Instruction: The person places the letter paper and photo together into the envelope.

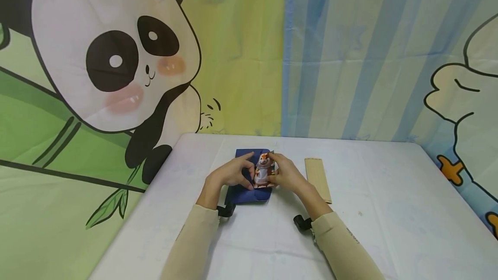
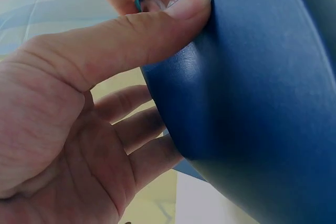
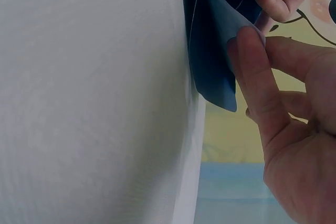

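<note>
A dark blue paper envelope or folder (image 1: 246, 195) lies on the white table, its upper layer lifted. In the left wrist view my left hand (image 1: 231, 173) pinches the curved edge of the blue paper (image 2: 257, 87), thumb on top and fingers behind. A small card with a cartoon animal (image 1: 263, 170) stands tilted over the blue paper. My right hand (image 1: 288, 175) pinches that card by its right edge. In the right wrist view, a pale sheet (image 3: 228, 11) runs to the right fingertips (image 3: 251, 38), beside a hanging blue flap (image 3: 212, 72). The card's lower end is partly hidden.
A flat beige strip (image 1: 318, 180) lies on the white table (image 1: 389, 211) just right of the right hand. Behind the table hangs a printed curtain (image 1: 241, 55) with a panda. A black camera mount (image 1: 226, 210) sits at each wrist.
</note>
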`<state>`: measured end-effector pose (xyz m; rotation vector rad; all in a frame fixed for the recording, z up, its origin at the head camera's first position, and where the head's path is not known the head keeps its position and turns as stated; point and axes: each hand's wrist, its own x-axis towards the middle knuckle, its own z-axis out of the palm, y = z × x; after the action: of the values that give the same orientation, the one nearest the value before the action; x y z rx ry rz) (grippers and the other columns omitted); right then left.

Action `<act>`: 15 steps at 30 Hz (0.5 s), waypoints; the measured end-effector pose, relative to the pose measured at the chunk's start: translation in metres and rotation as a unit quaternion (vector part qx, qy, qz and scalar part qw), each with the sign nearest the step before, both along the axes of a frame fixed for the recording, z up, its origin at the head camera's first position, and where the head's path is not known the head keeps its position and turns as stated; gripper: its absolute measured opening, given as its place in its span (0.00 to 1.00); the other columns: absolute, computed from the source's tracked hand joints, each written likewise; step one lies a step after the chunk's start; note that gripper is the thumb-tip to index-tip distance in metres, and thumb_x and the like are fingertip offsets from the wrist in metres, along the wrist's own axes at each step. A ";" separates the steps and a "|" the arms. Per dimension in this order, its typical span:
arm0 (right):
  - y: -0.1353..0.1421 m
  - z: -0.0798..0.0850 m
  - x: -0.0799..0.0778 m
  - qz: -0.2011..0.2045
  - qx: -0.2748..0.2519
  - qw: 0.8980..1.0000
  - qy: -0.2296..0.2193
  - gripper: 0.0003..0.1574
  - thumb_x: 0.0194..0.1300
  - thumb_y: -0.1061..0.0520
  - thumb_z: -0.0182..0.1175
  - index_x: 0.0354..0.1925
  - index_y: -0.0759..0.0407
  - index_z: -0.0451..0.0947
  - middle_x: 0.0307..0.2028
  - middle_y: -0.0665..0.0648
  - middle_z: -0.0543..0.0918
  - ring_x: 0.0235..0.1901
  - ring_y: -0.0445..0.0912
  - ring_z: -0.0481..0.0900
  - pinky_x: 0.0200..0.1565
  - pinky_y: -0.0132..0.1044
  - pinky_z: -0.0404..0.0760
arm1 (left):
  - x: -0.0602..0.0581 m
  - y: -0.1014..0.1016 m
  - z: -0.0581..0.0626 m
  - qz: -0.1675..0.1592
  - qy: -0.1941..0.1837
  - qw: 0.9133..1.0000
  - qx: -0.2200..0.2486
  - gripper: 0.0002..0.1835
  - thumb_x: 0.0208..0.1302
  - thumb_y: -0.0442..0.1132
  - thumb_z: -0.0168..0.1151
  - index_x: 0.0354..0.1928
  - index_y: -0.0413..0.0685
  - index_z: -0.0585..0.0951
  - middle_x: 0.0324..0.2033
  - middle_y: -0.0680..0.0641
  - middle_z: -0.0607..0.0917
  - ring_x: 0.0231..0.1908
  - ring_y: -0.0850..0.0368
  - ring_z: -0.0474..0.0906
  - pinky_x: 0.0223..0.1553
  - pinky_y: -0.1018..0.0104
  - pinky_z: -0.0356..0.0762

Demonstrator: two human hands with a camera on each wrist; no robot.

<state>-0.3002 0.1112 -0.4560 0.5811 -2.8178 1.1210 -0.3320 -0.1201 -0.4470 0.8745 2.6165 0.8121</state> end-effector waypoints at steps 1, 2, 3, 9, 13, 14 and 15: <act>0.000 0.000 0.000 -0.001 -0.002 1.000 0.000 0.47 0.53 0.61 0.72 0.69 0.61 0.63 0.66 0.62 0.67 0.58 0.54 0.72 0.55 0.48 0.74 | 0.000 0.000 0.000 -0.001 0.001 1.000 -0.002 0.15 0.42 0.47 0.79 0.26 0.57 0.80 0.75 0.48 0.48 0.73 0.43 0.43 0.67 0.41 0.51; 0.000 0.000 0.000 -0.002 -0.003 1.000 -0.003 0.47 0.53 0.61 0.72 0.68 0.61 0.63 0.66 0.61 0.67 0.54 0.54 0.75 0.53 0.47 0.75 | 0.000 0.001 0.000 -0.002 0.001 1.000 -0.002 0.15 0.42 0.47 0.79 0.26 0.57 0.80 0.75 0.48 0.48 0.73 0.43 0.43 0.68 0.42 0.51; 0.001 0.000 0.000 -0.002 -0.005 1.000 -0.003 0.46 0.53 0.61 0.72 0.68 0.61 0.64 0.66 0.61 0.68 0.50 0.52 0.76 0.50 0.46 0.76 | 0.000 0.001 0.000 -0.003 0.002 1.000 -0.002 0.15 0.42 0.47 0.79 0.26 0.57 0.80 0.75 0.48 0.48 0.73 0.43 0.43 0.68 0.41 0.51; 0.001 -0.001 0.001 0.018 -0.022 0.999 -0.028 0.44 0.57 0.63 0.68 0.69 0.61 0.62 0.66 0.60 0.66 0.30 0.45 0.79 0.33 0.38 0.79 | 0.001 0.002 0.001 -0.004 0.000 1.000 0.005 0.15 0.42 0.45 0.79 0.26 0.56 0.80 0.75 0.47 0.48 0.73 0.43 0.43 0.68 0.42 0.50; 0.001 -0.003 0.000 0.041 -0.014 0.998 -0.036 0.46 0.57 0.67 0.65 0.71 0.60 0.58 0.69 0.61 0.62 0.32 0.45 0.80 0.33 0.35 0.79 | 0.001 0.002 0.001 -0.004 -0.002 1.000 0.007 0.14 0.42 0.44 0.80 0.25 0.58 0.80 0.75 0.46 0.49 0.73 0.42 0.44 0.68 0.41 0.50; 0.001 -0.003 0.000 0.045 -0.011 0.998 -0.034 0.47 0.57 0.68 0.64 0.72 0.60 0.58 0.70 0.61 0.61 0.33 0.44 0.80 0.34 0.34 0.79 | 0.001 0.002 0.001 -0.003 -0.003 1.000 0.007 0.14 0.42 0.44 0.80 0.25 0.58 0.80 0.75 0.47 0.49 0.73 0.42 0.44 0.68 0.41 0.51; 0.000 -0.003 0.000 0.050 -0.015 0.998 -0.038 0.47 0.57 0.68 0.64 0.72 0.60 0.57 0.70 0.61 0.61 0.32 0.44 0.81 0.33 0.35 0.80 | 0.001 0.002 0.001 -0.004 -0.003 1.000 0.008 0.14 0.42 0.44 0.80 0.25 0.58 0.80 0.75 0.46 0.49 0.73 0.42 0.44 0.68 0.41 0.51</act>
<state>-0.3003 0.1115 -0.4594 0.6999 -2.8587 1.2237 -0.3305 -0.1176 -0.4460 0.8842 2.6040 0.8343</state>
